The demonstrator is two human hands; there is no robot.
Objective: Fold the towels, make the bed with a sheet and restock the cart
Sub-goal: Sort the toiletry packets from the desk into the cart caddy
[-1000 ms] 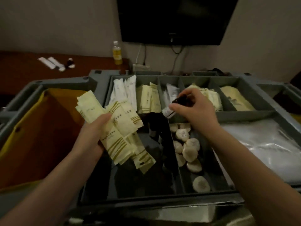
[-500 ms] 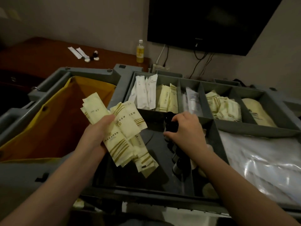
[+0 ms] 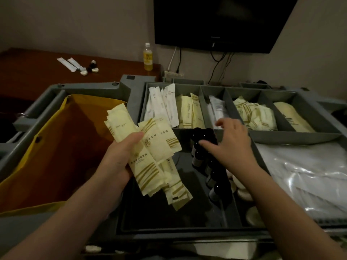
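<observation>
The left hand [image 3: 120,156] grips a fanned bundle of pale yellow packets [image 3: 150,152]. They are flat, crimp-edged and printed with gold stripes, and sit above the front compartment of the grey cart [image 3: 293,136]. The right hand [image 3: 231,145] spreads loosely over a row of small dark bottles [image 3: 196,160] there, holding nothing; whether it touches the caps is unclear.

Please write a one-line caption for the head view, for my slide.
Left hand grips a bunch of packets while the open right hand is over dark bottles in the cart tray.

Matt grey plastic cart [image 3: 293,136], glossy clear plastic bags [image 3: 308,177], wooden desk [image 3: 37,72]
</observation>
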